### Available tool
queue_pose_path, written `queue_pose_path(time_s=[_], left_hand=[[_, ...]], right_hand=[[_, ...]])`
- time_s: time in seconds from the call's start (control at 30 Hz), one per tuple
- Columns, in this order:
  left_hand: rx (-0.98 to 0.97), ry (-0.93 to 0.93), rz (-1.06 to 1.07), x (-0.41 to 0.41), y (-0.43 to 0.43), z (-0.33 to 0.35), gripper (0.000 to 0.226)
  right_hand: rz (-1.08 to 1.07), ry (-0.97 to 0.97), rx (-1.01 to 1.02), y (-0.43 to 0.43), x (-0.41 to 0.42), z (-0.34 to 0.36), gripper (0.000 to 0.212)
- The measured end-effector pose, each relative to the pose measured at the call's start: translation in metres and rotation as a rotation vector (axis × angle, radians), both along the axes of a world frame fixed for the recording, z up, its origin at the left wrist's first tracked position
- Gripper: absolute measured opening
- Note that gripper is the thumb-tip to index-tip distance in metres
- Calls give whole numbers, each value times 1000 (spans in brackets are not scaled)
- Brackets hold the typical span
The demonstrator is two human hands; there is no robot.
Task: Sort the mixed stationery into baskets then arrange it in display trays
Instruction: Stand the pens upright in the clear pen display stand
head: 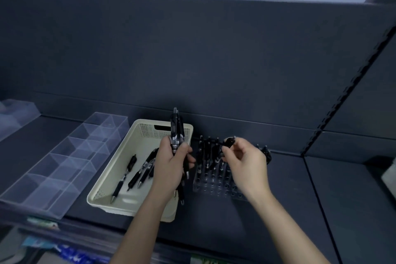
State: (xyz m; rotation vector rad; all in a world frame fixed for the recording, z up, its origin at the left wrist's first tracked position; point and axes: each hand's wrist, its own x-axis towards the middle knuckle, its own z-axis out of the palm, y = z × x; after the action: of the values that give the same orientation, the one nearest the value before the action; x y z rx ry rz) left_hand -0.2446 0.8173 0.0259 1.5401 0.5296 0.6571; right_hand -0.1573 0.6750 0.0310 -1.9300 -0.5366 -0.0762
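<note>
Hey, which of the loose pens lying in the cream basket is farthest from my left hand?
The leftmost pen, lying alone by the left wall of the basket; the other loose pens cluster together beside the left hand.

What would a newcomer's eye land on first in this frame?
The left hand grips a bundle of black click pens upright over the cream perforated plastic basket, mid-shelf. Just right, the right hand pinches what looks like one black pen above the clear holed pen rack.

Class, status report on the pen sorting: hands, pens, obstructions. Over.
Left hand grips pen bundle over basket. Right hand pinches one pen above display tray. Front holes free.
</note>
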Motion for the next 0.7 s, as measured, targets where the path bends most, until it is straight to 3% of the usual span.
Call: queue_pose_path(time_s=[0.23, 0.4, 0.7], left_hand=[[-205, -70, -113, 2, 21, -3, 7], [-417, -101, -184, 3, 33, -5, 3], [-539, -120, -266, 6, 42, -8, 1]], right_hand=[[11, -143, -220, 16, -12, -10, 24], [-3, -140, -393, 25, -15, -15, 25], [-32, -84, -577, 31, -21, -13, 42]])
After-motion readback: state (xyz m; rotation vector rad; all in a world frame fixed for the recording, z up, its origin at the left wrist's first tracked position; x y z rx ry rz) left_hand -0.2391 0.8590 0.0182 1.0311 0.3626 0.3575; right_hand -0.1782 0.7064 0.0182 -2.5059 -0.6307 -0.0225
